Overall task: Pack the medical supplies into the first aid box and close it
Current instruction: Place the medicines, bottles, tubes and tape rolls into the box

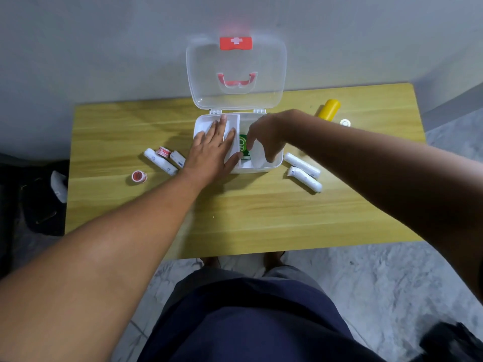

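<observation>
The white first aid box (pixel 274 163) sits open at the table's far middle, its clear lid (pixel 236 74) with red latch upright against the wall. My left hand (pixel 213 150) lies flat, fingers spread, on the white tray in the box's left half. My right hand (pixel 266 137) reaches into the right half, fingertips on a green packet (pixel 243 145) there. White bandage rolls (pixel 160 162) and a red-and-white tape roll (pixel 163 152) lie left of the box. Two more bandage rolls (pixel 304 176) lie to its right.
Another red tape roll (pixel 139 176) lies near the wooden table's (pixel 235 212) left edge. A yellow bottle (pixel 329 108) and a small white round item (pixel 345 123) rest at the far right. A grey wall is right behind the table. My legs stand at the near edge.
</observation>
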